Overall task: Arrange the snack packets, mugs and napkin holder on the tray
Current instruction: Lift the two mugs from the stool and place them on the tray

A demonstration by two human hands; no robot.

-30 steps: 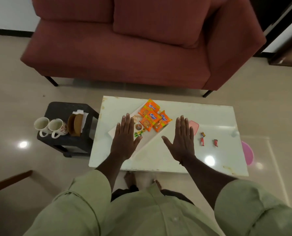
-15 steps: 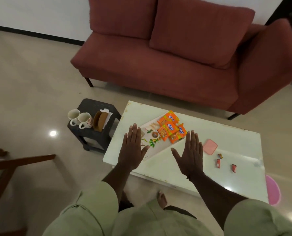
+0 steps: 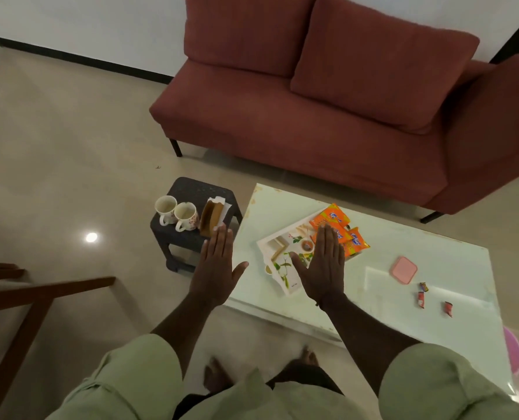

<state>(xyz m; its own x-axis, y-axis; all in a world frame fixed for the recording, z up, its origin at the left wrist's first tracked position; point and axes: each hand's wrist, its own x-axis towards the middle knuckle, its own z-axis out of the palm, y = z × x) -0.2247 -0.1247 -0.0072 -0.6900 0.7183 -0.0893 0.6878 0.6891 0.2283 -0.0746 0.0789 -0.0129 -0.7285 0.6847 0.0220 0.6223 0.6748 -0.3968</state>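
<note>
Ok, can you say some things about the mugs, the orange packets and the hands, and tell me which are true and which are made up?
1. The two mugs stand on the dark stool. True.
2. The napkin holder is on the tray. False: it sits on the stool beside the mugs.
3. The orange snack packets lie on the tray. True.
4. The left hand holds a mug. False: it is open and empty.
5. The right hand is a closed fist. False: it is flat and open.
</note>
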